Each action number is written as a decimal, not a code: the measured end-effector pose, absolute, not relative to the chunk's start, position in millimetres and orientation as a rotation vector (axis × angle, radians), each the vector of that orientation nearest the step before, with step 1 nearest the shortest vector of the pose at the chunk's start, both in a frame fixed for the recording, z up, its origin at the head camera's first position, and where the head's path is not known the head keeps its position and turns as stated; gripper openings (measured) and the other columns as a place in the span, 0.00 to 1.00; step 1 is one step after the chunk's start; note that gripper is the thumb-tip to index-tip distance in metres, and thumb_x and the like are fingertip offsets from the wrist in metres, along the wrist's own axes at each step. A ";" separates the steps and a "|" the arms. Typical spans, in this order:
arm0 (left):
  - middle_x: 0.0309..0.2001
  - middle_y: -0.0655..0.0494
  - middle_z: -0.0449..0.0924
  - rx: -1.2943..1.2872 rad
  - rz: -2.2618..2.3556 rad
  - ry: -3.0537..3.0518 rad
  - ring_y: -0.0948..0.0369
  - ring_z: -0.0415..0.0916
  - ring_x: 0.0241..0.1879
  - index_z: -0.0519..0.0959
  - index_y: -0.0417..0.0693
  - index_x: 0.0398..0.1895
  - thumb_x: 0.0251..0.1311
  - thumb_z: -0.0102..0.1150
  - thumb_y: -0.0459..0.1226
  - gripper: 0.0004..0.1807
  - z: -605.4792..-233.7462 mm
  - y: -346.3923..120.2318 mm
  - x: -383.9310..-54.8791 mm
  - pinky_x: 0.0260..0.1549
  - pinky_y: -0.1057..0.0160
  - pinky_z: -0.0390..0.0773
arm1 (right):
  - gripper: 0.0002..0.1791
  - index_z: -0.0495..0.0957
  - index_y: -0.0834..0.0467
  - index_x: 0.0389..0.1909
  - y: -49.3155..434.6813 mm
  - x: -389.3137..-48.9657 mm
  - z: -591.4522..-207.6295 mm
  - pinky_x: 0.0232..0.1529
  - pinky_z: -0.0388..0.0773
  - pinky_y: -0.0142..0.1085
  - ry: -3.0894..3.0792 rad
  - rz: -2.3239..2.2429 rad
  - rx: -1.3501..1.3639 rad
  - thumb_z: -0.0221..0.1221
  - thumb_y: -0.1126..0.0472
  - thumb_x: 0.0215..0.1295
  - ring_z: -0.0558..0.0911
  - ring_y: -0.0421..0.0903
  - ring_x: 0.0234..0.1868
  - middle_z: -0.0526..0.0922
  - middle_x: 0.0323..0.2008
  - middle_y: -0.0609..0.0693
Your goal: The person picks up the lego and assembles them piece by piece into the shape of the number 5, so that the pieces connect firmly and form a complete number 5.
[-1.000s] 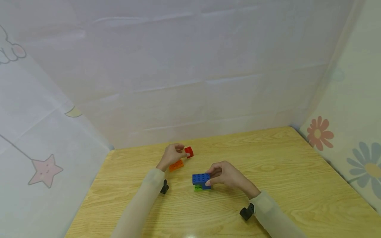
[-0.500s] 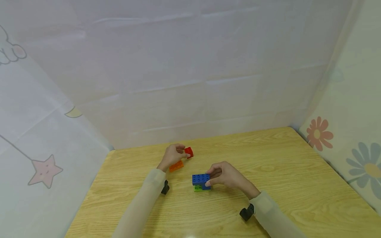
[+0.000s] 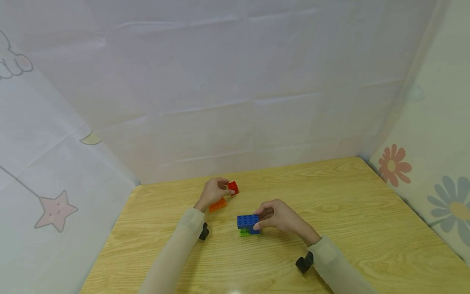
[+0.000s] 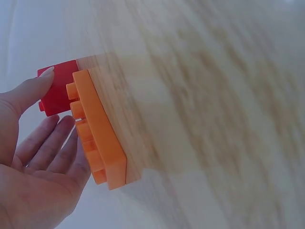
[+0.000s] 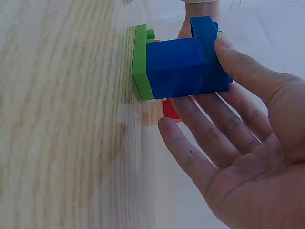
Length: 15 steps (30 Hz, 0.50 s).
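Pinching a red block (image 4: 61,90) between thumb and fingertips, a person's left hand (image 3: 213,192) works toward the far side of a wood-grain table (image 3: 312,192), while the right hand (image 3: 279,215), nearer the viewer, grips an upper blue brick (image 3: 247,220) by one end, its thumb on one side and fingers on the other. That brick sits on a lower blue block (image 5: 175,69), overhanging it on one side, and the block in turn stands on a thin green brick (image 5: 143,67), whose studs show beneath the overhang. An orange brick (image 4: 105,138) lies studs up just beside the left hand, near the red block. Cream sleeves (image 3: 178,249) cover both forearms, with a black device (image 3: 304,262) at each wrist. Behind the table hangs pale cloth (image 3: 235,90), flanked by a printed pink star (image 3: 56,210) and flowers (image 3: 394,165).
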<state>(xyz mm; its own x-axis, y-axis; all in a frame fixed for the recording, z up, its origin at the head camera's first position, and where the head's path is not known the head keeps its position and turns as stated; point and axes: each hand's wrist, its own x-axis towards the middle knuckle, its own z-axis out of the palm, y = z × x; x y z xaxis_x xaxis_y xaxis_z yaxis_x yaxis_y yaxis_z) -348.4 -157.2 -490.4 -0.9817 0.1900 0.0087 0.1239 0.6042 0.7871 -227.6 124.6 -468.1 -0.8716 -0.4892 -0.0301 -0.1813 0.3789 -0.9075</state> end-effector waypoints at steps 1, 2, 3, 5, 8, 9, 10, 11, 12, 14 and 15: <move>0.58 0.45 0.86 0.266 1.339 2.743 0.48 0.83 0.58 0.82 0.45 0.63 0.64 0.74 0.38 0.25 -490.9 -157.3 -348.8 0.57 0.48 0.86 | 0.15 0.88 0.54 0.46 124.5 -227.6 -468.1 0.53 0.88 0.44 2.348 -1.490 -0.588 0.76 0.55 0.60 0.89 0.46 0.49 0.91 0.47 0.51; 0.59 0.45 0.86 0.262 1.345 2.737 0.48 0.83 0.58 0.82 0.45 0.63 0.64 0.74 0.38 0.25 -490.7 -157.1 -348.6 0.57 0.48 0.85 | 0.15 0.88 0.54 0.47 124.4 -227.4 -468.1 0.53 0.88 0.44 2.348 -1.492 -0.587 0.76 0.55 0.60 0.89 0.46 0.49 0.91 0.47 0.51; 0.59 0.45 0.86 0.258 1.352 2.731 0.48 0.83 0.59 0.82 0.45 0.63 0.64 0.74 0.38 0.25 -490.6 -156.9 -348.8 0.58 0.48 0.85 | 0.15 0.88 0.54 0.47 124.4 -227.5 -468.1 0.53 0.88 0.44 2.349 -1.492 -0.590 0.76 0.55 0.60 0.89 0.46 0.49 0.91 0.47 0.51; 0.60 0.44 0.85 0.257 1.361 2.720 0.47 0.83 0.60 0.82 0.44 0.64 0.64 0.74 0.37 0.25 -490.3 -156.9 -348.8 0.58 0.48 0.85 | 0.15 0.88 0.54 0.47 124.1 -227.2 -468.0 0.53 0.88 0.44 2.351 -1.491 -0.587 0.76 0.55 0.60 0.89 0.46 0.49 0.91 0.47 0.51; 0.60 0.43 0.85 0.260 1.374 2.711 0.47 0.83 0.60 0.82 0.43 0.64 0.64 0.73 0.36 0.25 -489.5 -156.5 -348.6 0.58 0.47 0.85 | 0.15 0.88 0.54 0.47 123.6 -227.0 -468.4 0.53 0.88 0.44 2.354 -1.490 -0.584 0.76 0.55 0.60 0.89 0.46 0.49 0.91 0.47 0.51; 0.60 0.43 0.86 0.260 1.379 2.705 0.47 0.84 0.59 0.82 0.43 0.64 0.64 0.73 0.36 0.25 -489.6 -156.5 -348.9 0.58 0.48 0.85 | 0.15 0.88 0.54 0.47 123.5 -227.0 -468.5 0.53 0.88 0.44 2.355 -1.489 -0.585 0.76 0.55 0.60 0.89 0.46 0.49 0.91 0.47 0.51; 0.59 0.43 0.86 0.258 1.385 2.698 0.47 0.84 0.59 0.82 0.43 0.64 0.64 0.73 0.35 0.25 -489.7 -156.3 -349.0 0.58 0.48 0.85 | 0.15 0.88 0.53 0.46 123.2 -226.8 -468.3 0.53 0.88 0.44 2.353 -1.490 -0.576 0.76 0.55 0.60 0.89 0.45 0.49 0.91 0.48 0.50; 0.59 0.43 0.86 0.259 1.388 2.695 0.47 0.84 0.59 0.82 0.43 0.64 0.64 0.73 0.35 0.24 -490.2 -156.3 -349.2 0.58 0.48 0.86 | 0.15 0.88 0.53 0.46 123.1 -226.8 -468.3 0.53 0.88 0.44 2.353 -1.490 -0.577 0.76 0.55 0.61 0.89 0.45 0.49 0.91 0.48 0.50; 0.58 0.43 0.87 0.260 1.391 2.694 0.47 0.85 0.58 0.82 0.42 0.63 0.64 0.73 0.35 0.24 -490.6 -156.2 -349.2 0.58 0.49 0.86 | 0.15 0.88 0.53 0.46 122.9 -227.0 -468.3 0.54 0.88 0.44 2.352 -1.491 -0.576 0.76 0.55 0.61 0.89 0.45 0.49 0.91 0.48 0.50; 0.57 0.42 0.87 0.267 1.394 2.693 0.48 0.86 0.57 0.82 0.41 0.63 0.64 0.72 0.34 0.23 -491.5 -156.2 -349.5 0.57 0.49 0.86 | 0.15 0.88 0.53 0.46 122.6 -227.2 -468.2 0.54 0.87 0.44 2.350 -1.493 -0.577 0.76 0.54 0.61 0.89 0.45 0.49 0.91 0.48 0.50; 0.57 0.42 0.87 0.269 1.397 2.692 0.48 0.86 0.57 0.82 0.41 0.62 0.64 0.72 0.34 0.23 -492.1 -156.2 -349.8 0.56 0.50 0.87 | 0.15 0.88 0.53 0.46 122.5 -227.3 -468.2 0.54 0.87 0.45 2.349 -1.495 -0.577 0.76 0.54 0.61 0.89 0.45 0.49 0.91 0.48 0.50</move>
